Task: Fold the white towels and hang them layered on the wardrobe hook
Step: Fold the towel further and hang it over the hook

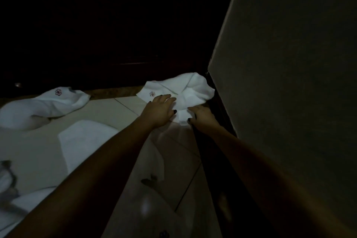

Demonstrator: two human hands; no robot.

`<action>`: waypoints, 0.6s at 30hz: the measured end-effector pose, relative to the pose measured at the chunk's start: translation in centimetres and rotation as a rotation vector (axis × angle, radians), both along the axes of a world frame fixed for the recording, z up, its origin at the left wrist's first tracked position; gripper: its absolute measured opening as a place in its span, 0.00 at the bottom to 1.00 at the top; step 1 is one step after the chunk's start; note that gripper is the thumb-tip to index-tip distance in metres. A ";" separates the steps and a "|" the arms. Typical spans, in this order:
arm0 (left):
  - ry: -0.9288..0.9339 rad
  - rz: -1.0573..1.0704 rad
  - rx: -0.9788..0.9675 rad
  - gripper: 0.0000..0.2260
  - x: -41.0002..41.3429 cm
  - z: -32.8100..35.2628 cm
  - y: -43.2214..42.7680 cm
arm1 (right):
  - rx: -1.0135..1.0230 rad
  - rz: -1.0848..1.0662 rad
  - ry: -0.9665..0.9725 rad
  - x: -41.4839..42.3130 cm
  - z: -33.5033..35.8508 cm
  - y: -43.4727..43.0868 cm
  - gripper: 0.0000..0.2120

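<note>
Dim view: the field beyond both hands is black, and it cannot be told whether the right hand (201,116) pinches the towel's near edge or only rests against it. The left hand (161,105) lies flat, fingers straight, on the crumpled white towel (191,87), which sits on the pale tiled floor (127,103) under and just beyond both hands. A wall (289,83) rises right of the right hand. Left of the left hand lies a second crumpled towel (50,103), with a folded towel (83,139) nearer.
</note>
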State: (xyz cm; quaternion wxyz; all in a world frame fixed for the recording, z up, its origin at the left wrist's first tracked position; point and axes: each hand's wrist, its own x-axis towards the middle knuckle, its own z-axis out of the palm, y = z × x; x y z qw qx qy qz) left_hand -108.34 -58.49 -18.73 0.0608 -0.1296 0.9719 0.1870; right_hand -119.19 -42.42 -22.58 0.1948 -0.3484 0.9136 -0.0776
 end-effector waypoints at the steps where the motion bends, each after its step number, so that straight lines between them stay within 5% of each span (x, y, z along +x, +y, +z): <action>1: 0.001 0.019 0.058 0.24 0.0 -1.1 0.6 | 0.003 -0.003 0.005 0.2 -0.9 0.3 0.27; 10: -0.117 0.025 0.074 0.22 -0.5 -7.7 0.5 | -0.151 -0.058 0.310 3.7 -4.2 2.7 0.15; 14: 0.024 0.108 0.023 0.17 -1.1 -9.1 1.2 | -0.333 0.068 0.429 3.3 -3.6 2.8 0.03; 18: 0.079 0.034 -0.021 0.06 -1.0 -8.4 1.5 | -0.341 0.174 0.518 3.5 -2.5 1.7 0.16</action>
